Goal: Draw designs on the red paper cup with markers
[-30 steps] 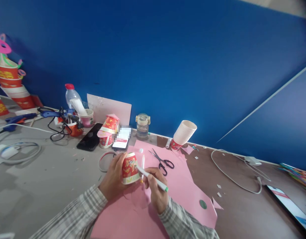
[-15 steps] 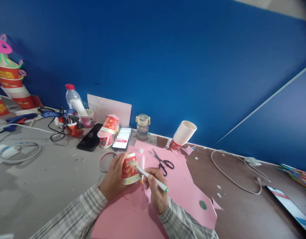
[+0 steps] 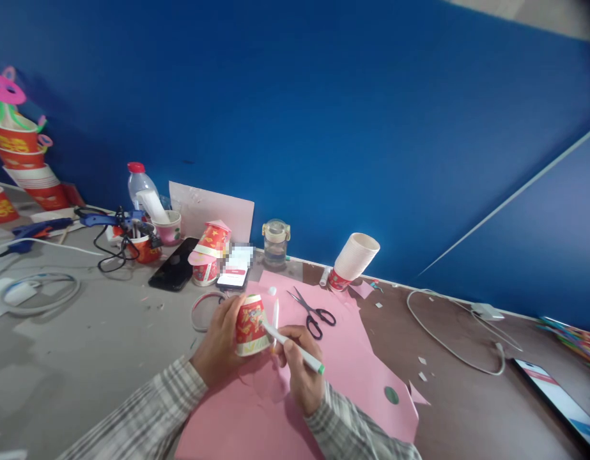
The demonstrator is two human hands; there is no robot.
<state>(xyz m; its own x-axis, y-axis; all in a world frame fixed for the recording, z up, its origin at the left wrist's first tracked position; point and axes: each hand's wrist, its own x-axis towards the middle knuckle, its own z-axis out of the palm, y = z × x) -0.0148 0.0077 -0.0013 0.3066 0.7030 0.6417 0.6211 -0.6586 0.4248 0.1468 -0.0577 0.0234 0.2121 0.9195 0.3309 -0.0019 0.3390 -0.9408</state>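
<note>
My left hand [image 3: 220,338] is closed around a red patterned paper cup [image 3: 249,324], held upside down with its wide rim downward. In my right hand [image 3: 300,361] is a white marker [image 3: 295,348] with a green end, its tip at the side of the cup. Both hands are above pink paper [image 3: 342,377] that covers the middle of the table. Black-handled scissors [image 3: 314,313] lie spread on the paper beyond my right hand. Another slim white pen [image 3: 276,313] lies just behind the cup.
At the back stand a leaning stack of paper cups [image 3: 355,259], a glass jar [image 3: 275,243] and a cup figure [image 3: 211,246] beside phones. A glue gun [image 3: 40,227] and cables lie left. To the right are a charger cable [image 3: 448,342], paper scraps and a phone [image 3: 558,396].
Hardly anything differs. The marker stays at the cup with only a very slight shift of its tip, and both hands keep their places.
</note>
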